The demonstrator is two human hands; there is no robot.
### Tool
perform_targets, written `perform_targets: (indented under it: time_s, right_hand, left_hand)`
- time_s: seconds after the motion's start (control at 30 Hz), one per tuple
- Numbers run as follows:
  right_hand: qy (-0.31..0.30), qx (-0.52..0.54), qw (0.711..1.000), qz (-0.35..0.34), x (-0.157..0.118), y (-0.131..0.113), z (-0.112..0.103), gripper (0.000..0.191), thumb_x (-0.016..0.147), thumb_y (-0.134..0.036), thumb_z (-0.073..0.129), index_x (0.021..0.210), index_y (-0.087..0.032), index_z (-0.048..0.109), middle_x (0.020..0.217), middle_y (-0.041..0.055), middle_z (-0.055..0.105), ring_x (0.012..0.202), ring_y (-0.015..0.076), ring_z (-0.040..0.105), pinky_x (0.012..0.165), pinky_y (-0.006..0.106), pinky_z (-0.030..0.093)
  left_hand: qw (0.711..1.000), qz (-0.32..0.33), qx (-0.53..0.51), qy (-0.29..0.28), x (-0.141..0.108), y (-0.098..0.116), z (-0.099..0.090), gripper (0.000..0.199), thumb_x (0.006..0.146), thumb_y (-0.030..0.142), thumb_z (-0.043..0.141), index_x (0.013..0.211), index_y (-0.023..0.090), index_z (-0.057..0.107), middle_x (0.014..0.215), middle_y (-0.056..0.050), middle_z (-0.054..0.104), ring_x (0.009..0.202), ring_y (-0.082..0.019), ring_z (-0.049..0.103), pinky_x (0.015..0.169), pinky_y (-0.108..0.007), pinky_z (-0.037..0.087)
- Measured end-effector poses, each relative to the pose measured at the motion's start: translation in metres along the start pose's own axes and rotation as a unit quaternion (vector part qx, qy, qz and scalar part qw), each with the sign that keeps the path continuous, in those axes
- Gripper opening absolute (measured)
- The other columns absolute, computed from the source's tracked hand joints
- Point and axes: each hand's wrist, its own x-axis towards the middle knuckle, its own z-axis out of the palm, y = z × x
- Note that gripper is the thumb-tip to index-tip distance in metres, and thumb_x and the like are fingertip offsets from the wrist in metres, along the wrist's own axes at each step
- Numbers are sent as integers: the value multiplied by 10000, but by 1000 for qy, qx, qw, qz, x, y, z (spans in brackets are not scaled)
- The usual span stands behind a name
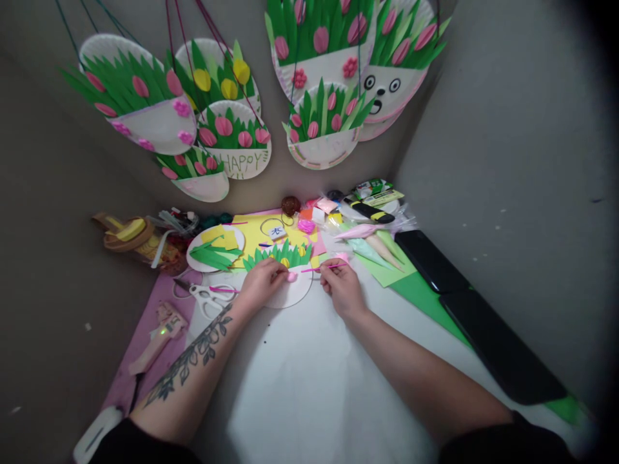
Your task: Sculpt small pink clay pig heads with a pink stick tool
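Note:
My left hand [265, 281] rests on a white paper plate [293, 298], its fingers pinched at a small lump of pink clay [291, 276]. Green paper grass and yellow paper tulips [285, 262] stand along the plate's upper part. In my right hand [342, 285], just right of the plate, a thin pink stick [312, 270] is gripped, its tip pointing left toward the clay. Another lump of pink clay [342, 256] lies behind my right hand, partly covered by it.
White scissors [207, 298] and a pink glue gun [162, 332] lie at left. Behind is a second plate [196, 258] with paper leaves. Piping bags [372, 248], a box cutter [370, 211] and two black slabs [498, 341] line the right. Decorated plates [324, 151] hang above.

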Motion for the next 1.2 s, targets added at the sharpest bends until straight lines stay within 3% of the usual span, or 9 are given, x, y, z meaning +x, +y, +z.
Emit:
perform_targets:
  time_s: [0.43,0.7,0.8,1.03,1.2]
  right_hand:
    - [0,3,1000,0,-1,-2,1,231,674,-355,697,774,-208,549,497,-75,535,395,62,398,369,187,259]
    - [-2,1,1000,1,-2,-1,-1,238,683,-366,698,782,-208,550,503,-76,534,400,60,408,370,182,262]
    - [-2,-3,1000,3,-2,-1,-1,234,685,-362,696,786,-209,551,508,-75,539,397,60,406,367,183,257]
    - [-5,-6,1000,2,-1,1,-1,239,696,-361,706,797,-205,556,505,-70,540,413,61,418,383,179,273]
    - [-8,-7,1000,3,-1,2,-1,234,695,-357,708,789,-204,557,508,-68,541,412,62,412,379,181,265]
  left_hand:
    - [1000,4,-11,13,2,-2,1,167,845,319,592,794,194,691,811,-41,649,780,-176,594,700,-283,446]
    - [995,-42,-11,91,-13,-10,0,199,887,267,498,976,183,655,950,-62,683,842,-177,621,726,-287,478]
    - [992,-62,7,106,-22,-6,5,169,877,248,502,925,186,652,915,-58,665,822,-181,612,704,-286,474]
    - [991,-58,77,90,-26,5,13,182,873,213,512,911,218,690,930,-64,642,907,-223,580,771,-327,441]
    - [990,-35,115,72,-21,4,13,216,906,283,504,919,257,717,927,-52,643,877,-214,557,755,-314,414]
